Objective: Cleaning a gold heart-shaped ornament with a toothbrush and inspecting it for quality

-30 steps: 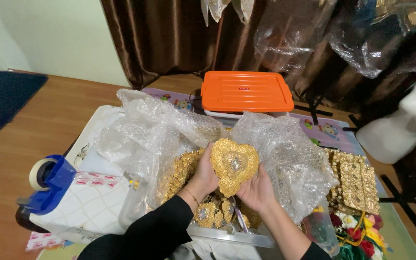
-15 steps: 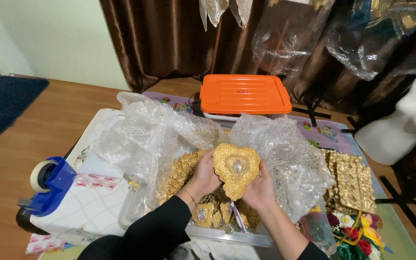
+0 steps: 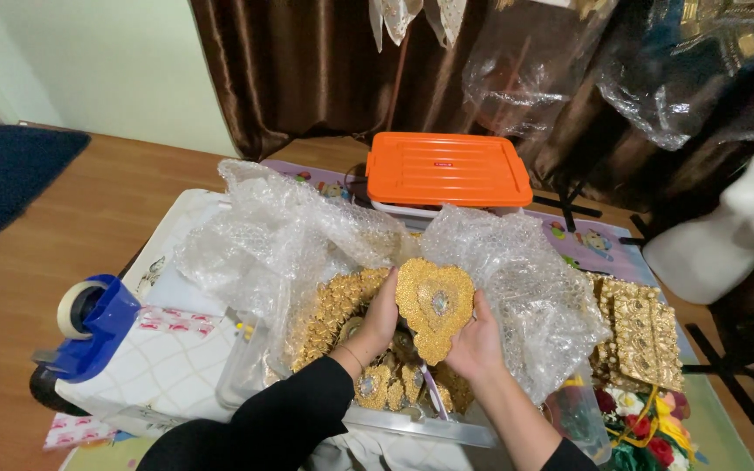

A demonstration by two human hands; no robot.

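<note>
Both hands hold the gold heart-shaped ornament (image 3: 434, 305) at the frame's lower centre — left hand (image 3: 379, 321) and right hand (image 3: 476, 342) curled on its edges, above bubble wrap (image 3: 290, 235).

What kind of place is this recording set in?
Probably a room at home used for storing or packing costume pieces: brown curtains, a wooden floor, an orange-lidded storage box, and gold ornaments in bubble wrap.

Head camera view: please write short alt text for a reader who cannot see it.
Two hands, left hand and right hand, hold a golden heart-shaped ornament above a clear plastic box of gold pieces, amid crumpled bubble wrap. An orange-lidded container stands behind.
</note>
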